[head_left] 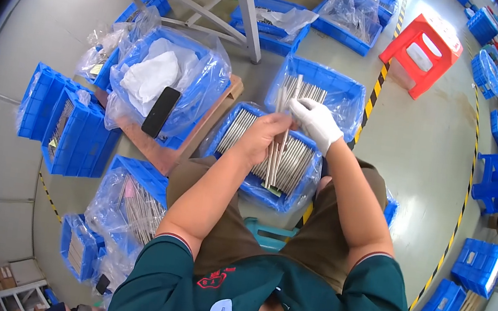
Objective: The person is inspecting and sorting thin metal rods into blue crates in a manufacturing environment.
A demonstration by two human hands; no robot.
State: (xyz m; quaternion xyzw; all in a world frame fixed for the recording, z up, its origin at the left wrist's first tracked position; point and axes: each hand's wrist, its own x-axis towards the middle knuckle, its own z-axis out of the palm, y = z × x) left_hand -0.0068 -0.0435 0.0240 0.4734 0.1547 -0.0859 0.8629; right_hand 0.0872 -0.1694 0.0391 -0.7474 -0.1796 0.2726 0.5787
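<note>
My bare left hand (260,138) is closed around several thin silvery metal rods (272,165), which stand roughly upright. My right hand (317,123), in a white glove, pinches the upper part of a rod (298,86) right beside that bundle. Below both hands is a blue bin (256,195) lined with clear plastic, with rows of similar rods (237,131) lying in it. Just beyond stands a second lined blue bin (343,83), holding more rods (312,92). My hands hide parts of both bins.
At the left, a phone (161,112) rests on a plastic-lined bin on a wooden pallet (147,153). Nearer lies a bin of loose rods (142,211). A red stool (421,55) stands far right, past striped floor tape (374,95). A metal table leg (247,13) rises ahead.
</note>
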